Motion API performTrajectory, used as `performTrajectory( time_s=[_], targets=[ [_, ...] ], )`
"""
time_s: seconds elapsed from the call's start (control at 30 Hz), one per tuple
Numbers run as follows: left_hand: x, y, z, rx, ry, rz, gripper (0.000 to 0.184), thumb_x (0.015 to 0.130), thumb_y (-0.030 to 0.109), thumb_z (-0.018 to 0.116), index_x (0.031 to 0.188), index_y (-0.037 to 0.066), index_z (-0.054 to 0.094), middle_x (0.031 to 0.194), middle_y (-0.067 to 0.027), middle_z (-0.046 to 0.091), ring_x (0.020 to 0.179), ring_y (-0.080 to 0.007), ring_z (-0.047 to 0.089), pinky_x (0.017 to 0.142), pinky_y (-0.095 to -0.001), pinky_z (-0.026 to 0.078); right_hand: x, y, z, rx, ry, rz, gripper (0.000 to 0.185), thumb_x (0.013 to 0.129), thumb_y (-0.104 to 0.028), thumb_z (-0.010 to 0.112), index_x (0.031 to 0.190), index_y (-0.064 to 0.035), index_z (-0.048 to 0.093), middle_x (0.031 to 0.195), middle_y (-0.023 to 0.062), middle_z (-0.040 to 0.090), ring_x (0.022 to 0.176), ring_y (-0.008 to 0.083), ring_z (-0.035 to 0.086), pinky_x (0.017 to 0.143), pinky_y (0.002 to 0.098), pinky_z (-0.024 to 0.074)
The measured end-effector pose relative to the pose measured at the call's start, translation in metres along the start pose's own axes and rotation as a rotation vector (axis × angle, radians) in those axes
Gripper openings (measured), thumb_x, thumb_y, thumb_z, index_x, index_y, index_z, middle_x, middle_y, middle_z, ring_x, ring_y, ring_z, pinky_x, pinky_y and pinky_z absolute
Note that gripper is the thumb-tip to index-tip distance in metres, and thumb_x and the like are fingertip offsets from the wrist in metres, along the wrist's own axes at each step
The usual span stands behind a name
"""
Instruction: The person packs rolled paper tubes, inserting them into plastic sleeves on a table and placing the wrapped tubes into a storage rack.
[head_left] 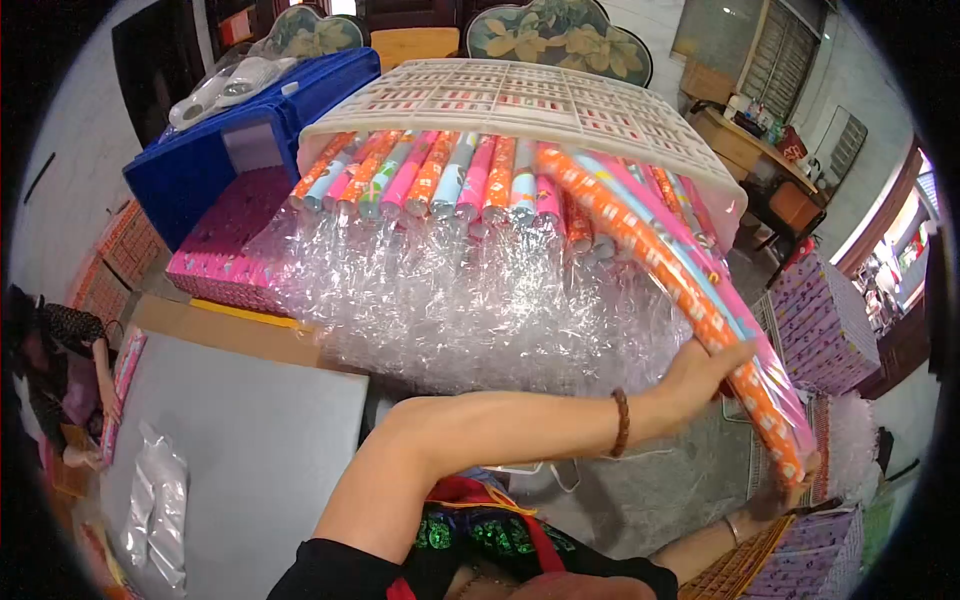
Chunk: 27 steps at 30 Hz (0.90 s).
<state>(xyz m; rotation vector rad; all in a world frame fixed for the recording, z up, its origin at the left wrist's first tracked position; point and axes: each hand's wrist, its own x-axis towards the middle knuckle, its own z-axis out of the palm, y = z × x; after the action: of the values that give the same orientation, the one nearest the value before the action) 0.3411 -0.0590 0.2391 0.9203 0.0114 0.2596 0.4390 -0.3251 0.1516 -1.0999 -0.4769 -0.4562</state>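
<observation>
Crate (pixel 430 118) largely filled; roll bundle (pixel 655 250) not fully inside. Left hand (pixel 685 385) grips it, fingers curled around; right hand (pixel 772 503), partly obscured, apparently pinches its lower end.

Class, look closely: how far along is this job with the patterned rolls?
Apparently done: the rolls lined up inside the white crate, clear film trailing from their ends. In progress: the left hand and right hand hold an orange, blue and pink bundle. Probably left: settling that bundle; how many more follow, I cannot tell.
</observation>
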Motion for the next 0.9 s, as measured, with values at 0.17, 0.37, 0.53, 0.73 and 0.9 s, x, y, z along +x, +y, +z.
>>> performTrajectory(
  time_s=[0.17, 0.37, 0.53, 0.73, 0.9],
  targets=[
    [0.046, 0.006, -0.050, 0.074, 0.169, 0.067, 0.034, 0.091, 0.036, 0.057, 0.102, 0.004, 0.059, 0.091, -0.0042, 0.065, 0.073, -0.0124, 0.063, 0.060, -0.0264, 0.051, -0.008, -0.006, 0.078, -0.090, -0.465, -0.099, 0.013, 0.080, -0.011, 0.059, 0.080, -0.0036, 0.048, 0.085, 0.0015, 0.047, 0.079, 0.0118, 0.044, 0.075, 0.0271, 0.0379],
    [0.003, 0.029, -0.076, -0.188, 0.211, 0.139, 0.057, 0.091, 0.030, 0.056, 0.134, 0.005, 0.029, 0.110, -0.0093, 0.056, 0.081, -0.0135, 0.060, 0.064, -0.0281, 0.049, -0.043, 0.017, 0.194, -0.208, -0.417, -0.074, 0.015, 0.072, 0.005, 0.053, 0.068, -0.0060, 0.043, 0.074, -0.0010, 0.040, 0.067, 0.0075, 0.036, 0.062, 0.0216, 0.0298],
    [-0.080, 0.051, -0.079, 0.605, 0.169, 0.153, 0.072, 0.087, 0.015, 0.059, 0.147, 0.009, 0.019, 0.117, -0.0084, 0.056, 0.084, -0.0100, 0.059, 0.069, -0.0302, 0.048, -0.056, 0.031, 0.253, -0.062, -0.569, 0.020, 0.014, 0.066, 0.008, 0.051, 0.067, -0.0050, 0.045, 0.071, -0.0015, 0.040, 0.064, 0.0077, 0.036, 0.057, 0.0223, 0.0278],
    [-0.060, 0.100, -0.138, 1.806, 0.223, 0.717, 0.075, 0.071, 0.004, 0.063, 0.140, 0.008, 0.035, 0.127, -0.0145, 0.049, 0.097, -0.0289, 0.056, 0.083, -0.0405, 0.044, -0.063, 0.038, 0.301, -0.033, -0.703, 0.012, 0.012, 0.067, 0.006, 0.054, 0.068, -0.0039, 0.048, 0.071, 0.0003, 0.042, 0.065, 0.0080, 0.038, 0.057, 0.0227, 0.0300],
    [-0.024, 0.128, -0.147, 2.131, -0.024, 0.817, 0.078, 0.065, 0.006, 0.067, 0.137, 0.009, 0.038, 0.136, -0.0142, 0.044, 0.131, -0.0314, 0.036, 0.105, -0.0429, 0.030, -0.048, 0.058, 0.330, -0.018, -0.695, 0.157, 0.009, 0.069, 0.003, 0.055, 0.071, -0.0025, 0.048, 0.071, -0.0012, 0.041, 0.066, 0.0073, 0.038, 0.059, 0.0227, 0.0326]
  ],
)
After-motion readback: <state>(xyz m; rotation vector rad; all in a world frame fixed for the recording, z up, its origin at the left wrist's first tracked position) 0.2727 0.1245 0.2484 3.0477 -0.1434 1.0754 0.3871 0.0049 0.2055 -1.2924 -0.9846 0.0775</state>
